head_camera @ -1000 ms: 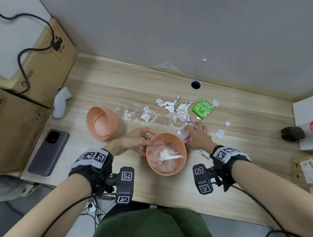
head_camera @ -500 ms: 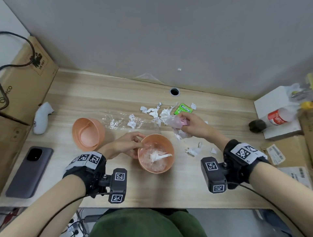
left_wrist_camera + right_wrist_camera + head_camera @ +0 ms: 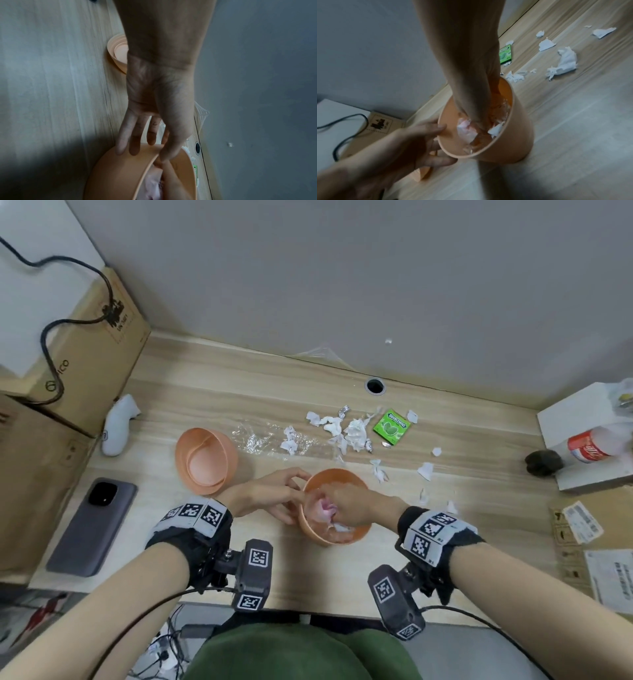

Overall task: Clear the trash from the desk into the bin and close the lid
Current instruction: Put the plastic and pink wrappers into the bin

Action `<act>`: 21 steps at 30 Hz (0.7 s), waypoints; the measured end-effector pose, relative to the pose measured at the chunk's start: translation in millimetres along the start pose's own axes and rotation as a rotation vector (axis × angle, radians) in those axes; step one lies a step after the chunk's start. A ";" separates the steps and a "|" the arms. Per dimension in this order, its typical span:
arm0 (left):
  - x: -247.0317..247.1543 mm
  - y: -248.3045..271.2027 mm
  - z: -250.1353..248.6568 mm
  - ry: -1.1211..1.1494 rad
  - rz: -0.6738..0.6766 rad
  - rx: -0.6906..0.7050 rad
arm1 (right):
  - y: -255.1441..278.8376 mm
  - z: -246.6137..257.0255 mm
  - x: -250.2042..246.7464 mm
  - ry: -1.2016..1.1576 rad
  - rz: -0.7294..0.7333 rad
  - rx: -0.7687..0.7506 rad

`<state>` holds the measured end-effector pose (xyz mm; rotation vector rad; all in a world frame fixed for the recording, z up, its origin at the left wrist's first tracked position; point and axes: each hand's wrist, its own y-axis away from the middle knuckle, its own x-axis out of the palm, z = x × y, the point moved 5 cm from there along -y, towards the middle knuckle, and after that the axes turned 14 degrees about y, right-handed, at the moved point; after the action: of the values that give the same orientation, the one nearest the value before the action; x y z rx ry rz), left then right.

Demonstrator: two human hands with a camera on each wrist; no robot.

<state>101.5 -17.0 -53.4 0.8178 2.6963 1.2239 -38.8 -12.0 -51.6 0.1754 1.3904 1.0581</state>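
Observation:
A small orange bin (image 3: 317, 534) stands upright on the wooden desk (image 3: 479, 542); its orange lid (image 3: 205, 460) lies upturned to its left. My left hand (image 3: 294, 496) grips the bin's left rim, thumb at the edge and fingers on the outer wall (image 3: 120, 169). My right hand (image 3: 334, 508) reaches down into the bin (image 3: 518, 135), fingers curled on a crumpled pink-white wad (image 3: 465, 128) amid clear plastic inside. Behind the bin lie white paper scraps (image 3: 356, 433), a green gum pack (image 3: 391, 427), foil bits and clear film (image 3: 260, 440).
A phone (image 3: 90, 525) and a white controller (image 3: 118, 424) lie at the left beside cardboard boxes (image 3: 85, 347). At the right are a white box (image 3: 582, 419), a cola bottle (image 3: 596, 445) and a dark lump (image 3: 544, 462). A cable hole (image 3: 375, 385) sits near the wall.
My right hand picked the pink wad up behind the bin, carried it back and pushed it down into the bin. My left hand has kept its grip on the rim.

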 end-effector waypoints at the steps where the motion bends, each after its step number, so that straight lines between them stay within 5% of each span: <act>1: -0.2 0.6 0.4 -0.003 -0.010 0.006 | -4.3 -0.2 7.8 0.026 0.044 0.024; 9: -5.9 -7.4 -5.3 -0.051 -0.093 0.050 | 7.1 0.5 -10.1 0.027 0.245 -0.002; 15: -2.0 -15.8 -11.5 -0.032 -0.107 0.065 | 42.3 -4.5 -52.3 -0.109 -0.032 -0.092; 21: -3.1 -17.6 -9.8 0.003 -0.111 0.070 | 41.9 -10.0 -32.1 0.030 0.056 -0.108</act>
<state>93.7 -34.8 -59.8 0.6639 2.7589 1.1148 -62.7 -15.3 -3.6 0.1208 1.3583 1.1839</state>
